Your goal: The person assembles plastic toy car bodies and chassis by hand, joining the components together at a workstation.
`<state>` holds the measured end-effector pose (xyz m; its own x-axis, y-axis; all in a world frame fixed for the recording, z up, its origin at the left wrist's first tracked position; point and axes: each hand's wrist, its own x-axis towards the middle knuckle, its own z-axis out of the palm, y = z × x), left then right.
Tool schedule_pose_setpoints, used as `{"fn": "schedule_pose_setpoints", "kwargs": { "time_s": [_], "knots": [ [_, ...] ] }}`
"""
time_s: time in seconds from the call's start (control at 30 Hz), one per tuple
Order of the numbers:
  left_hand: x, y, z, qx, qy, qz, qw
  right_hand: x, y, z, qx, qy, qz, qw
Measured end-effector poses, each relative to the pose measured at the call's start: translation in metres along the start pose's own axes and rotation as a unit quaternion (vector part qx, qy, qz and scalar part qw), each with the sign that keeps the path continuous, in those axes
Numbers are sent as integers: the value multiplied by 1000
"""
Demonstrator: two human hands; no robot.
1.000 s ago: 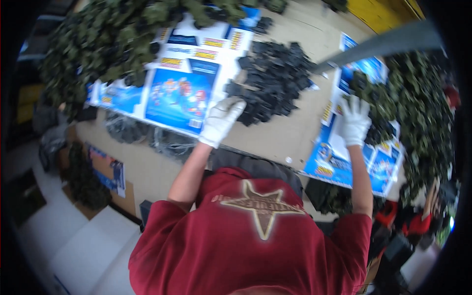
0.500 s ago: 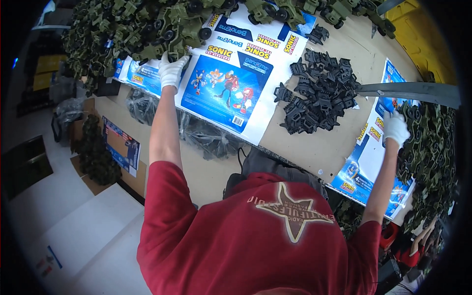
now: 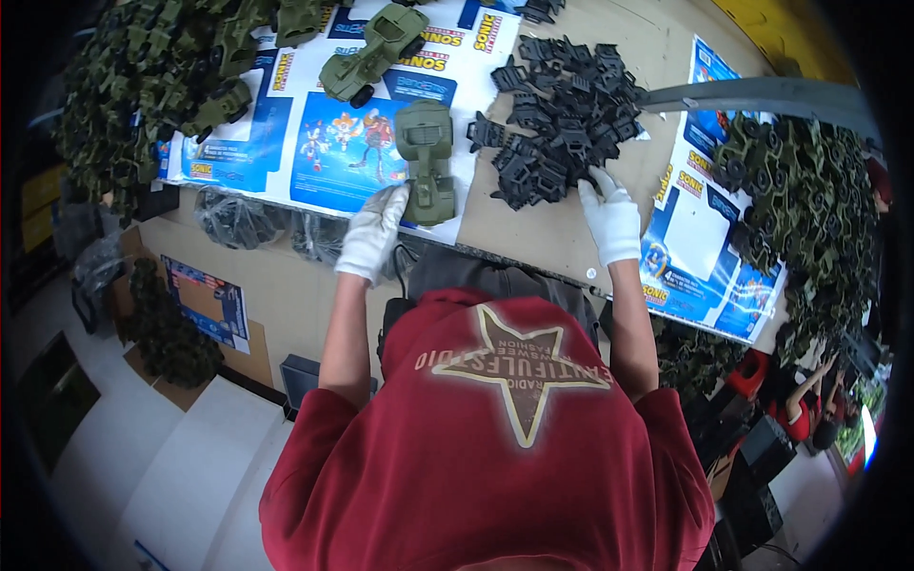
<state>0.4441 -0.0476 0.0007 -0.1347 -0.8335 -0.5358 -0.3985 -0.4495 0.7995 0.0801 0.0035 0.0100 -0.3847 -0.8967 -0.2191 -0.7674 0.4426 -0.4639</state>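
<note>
A green toy vehicle body lies lengthwise on a blue-and-white printed cardboard sheet. Beside its near end is my left hand, white-gloved, fingers stretched toward the vehicle; whether they touch it I cannot tell. Farther back, a second green toy vehicle lies tilted on the same sheet. My right hand, also gloved, reaches the near right edge of a heap of small black plastic parts. Its fingers are apart at the parts, and nothing shows held in them.
Many green toy vehicles are piled at the far left and on the right. A second printed sheet lies under the right pile. A grey metal bar crosses above the table at right. Plastic-wrapped bundles sit below the front edge.
My left hand has come from the far-left pile back to the front edge; two green vehicles now lie on the sheet. My right hand has moved left from the right pile to the black parts.
</note>
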Motion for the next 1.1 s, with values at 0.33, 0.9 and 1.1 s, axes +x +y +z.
{"fn": "schedule_pose_setpoints", "kwargs": {
  "time_s": [0.33,0.9,1.1],
  "knots": [
    [32,88,6,659,-37,445,605,-13,-46,-1,-147,119,-262,946],
    [38,82,56,422,-222,173,862,-50,43,-4,-241,-47,8,969],
    [31,88,44,299,-247,128,913,-40,61,-35,-249,-44,-146,956]
  ]
}}
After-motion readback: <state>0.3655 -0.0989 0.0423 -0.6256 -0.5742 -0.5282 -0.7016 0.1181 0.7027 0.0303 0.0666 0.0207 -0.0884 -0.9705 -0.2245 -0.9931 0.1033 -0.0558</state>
